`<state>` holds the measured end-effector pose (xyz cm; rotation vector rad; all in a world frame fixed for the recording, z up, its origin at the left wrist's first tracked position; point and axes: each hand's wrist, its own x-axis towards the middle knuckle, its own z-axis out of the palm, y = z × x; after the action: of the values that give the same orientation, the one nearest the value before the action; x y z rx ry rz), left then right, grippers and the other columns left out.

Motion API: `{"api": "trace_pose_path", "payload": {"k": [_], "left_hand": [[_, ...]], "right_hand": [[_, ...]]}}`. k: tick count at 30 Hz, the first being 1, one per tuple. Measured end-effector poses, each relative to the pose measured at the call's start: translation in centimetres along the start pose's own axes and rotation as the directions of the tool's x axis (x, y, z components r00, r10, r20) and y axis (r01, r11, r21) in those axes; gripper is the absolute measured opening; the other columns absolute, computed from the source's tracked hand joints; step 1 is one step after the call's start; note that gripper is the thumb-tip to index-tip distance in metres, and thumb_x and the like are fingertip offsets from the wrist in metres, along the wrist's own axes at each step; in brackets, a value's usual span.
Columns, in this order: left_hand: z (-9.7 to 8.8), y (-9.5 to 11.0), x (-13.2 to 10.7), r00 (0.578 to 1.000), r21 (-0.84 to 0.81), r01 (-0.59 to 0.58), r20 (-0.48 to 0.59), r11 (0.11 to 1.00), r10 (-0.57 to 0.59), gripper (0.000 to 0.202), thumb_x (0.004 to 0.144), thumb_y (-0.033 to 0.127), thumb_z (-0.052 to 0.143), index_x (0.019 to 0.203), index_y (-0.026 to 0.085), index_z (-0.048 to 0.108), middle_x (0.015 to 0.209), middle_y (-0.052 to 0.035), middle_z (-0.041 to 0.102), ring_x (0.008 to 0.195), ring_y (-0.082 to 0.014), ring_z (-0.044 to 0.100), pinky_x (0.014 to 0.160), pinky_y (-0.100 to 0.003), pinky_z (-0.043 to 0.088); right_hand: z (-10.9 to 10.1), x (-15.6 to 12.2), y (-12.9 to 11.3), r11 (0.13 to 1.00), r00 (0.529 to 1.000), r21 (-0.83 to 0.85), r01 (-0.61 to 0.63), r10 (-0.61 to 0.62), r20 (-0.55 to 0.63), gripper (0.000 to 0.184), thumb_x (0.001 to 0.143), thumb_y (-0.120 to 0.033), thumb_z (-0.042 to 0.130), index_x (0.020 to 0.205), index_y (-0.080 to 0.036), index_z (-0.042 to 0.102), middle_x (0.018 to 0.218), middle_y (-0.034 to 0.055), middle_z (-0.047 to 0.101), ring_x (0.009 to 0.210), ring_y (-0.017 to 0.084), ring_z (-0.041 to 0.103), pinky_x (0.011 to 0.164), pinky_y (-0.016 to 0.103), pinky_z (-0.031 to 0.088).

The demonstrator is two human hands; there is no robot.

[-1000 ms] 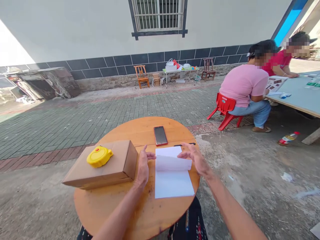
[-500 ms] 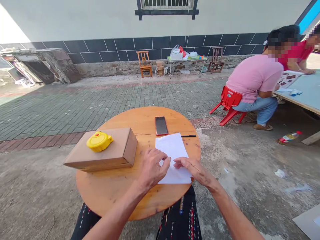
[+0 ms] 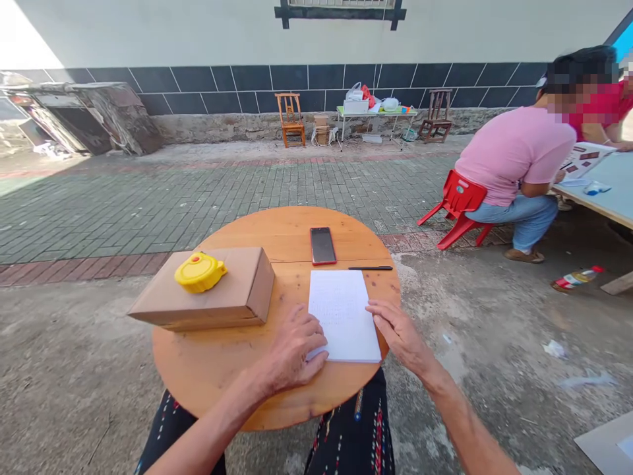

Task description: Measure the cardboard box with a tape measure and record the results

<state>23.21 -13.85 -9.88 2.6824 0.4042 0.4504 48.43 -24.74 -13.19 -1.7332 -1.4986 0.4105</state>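
Observation:
A white sheet of paper (image 3: 343, 316), with faint marks on it, lies flat on the round wooden table (image 3: 222, 389). My left hand (image 3: 298, 344) rests at its lower left edge, fingers spread and holding nothing. At the opposite edge, the fingertips of my right hand (image 3: 399, 333) touch the paper's right side, with the fingers stretched out. Just beyond the sheet's top edge lies a black pen (image 3: 370, 268). Further back is a phone (image 3: 323, 246) in a red case.
On the table's left stands a cardboard box (image 3: 217, 303) with a yellow tape measure (image 3: 199, 272) on top. To the right, a person in pink (image 3: 514, 152) sits on a red chair (image 3: 457, 198) by another table. A bottle (image 3: 576, 278) lies on the ground.
My hands have moved apart, from above the middle of the paper to its two side edges. The paper's raised top now lies flat, uncovering more of the pen.

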Motion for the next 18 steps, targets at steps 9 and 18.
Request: {"api": "trace_pose_path", "payload": {"k": [9,18], "left_hand": [[1.4,-0.3,-1.2,0.997,0.045,0.035,-0.064,0.998,-0.033,0.023,0.092,0.021,0.052,0.072,0.019,0.064,0.079,-0.0042,0.065,0.079,-0.0192,0.057,0.089,-0.041,0.041],[5.5,3.0,0.2,0.993,0.048,0.094,-0.076,0.994,-0.090,0.017,0.085,0.015,0.060,0.101,0.020,0.064,0.120,-0.0067,0.066,0.110,-0.0267,0.056,0.092,-0.043,0.048]], "right_hand": [[3.0,-2.2,-1.8,0.902,0.975,-0.374,0.215,-0.178,0.131,0.027,0.096,-0.025,0.054,0.117,-0.024,0.070,0.134,0.0093,0.067,0.131,0.031,0.054,0.104,0.053,0.040],[1.7,-0.3,-0.5,0.871,0.974,-0.438,0.222,-0.214,0.069,0.023,0.097,-0.028,0.051,0.104,-0.025,0.073,0.121,0.0065,0.073,0.121,0.027,0.062,0.101,0.046,0.040]]}}
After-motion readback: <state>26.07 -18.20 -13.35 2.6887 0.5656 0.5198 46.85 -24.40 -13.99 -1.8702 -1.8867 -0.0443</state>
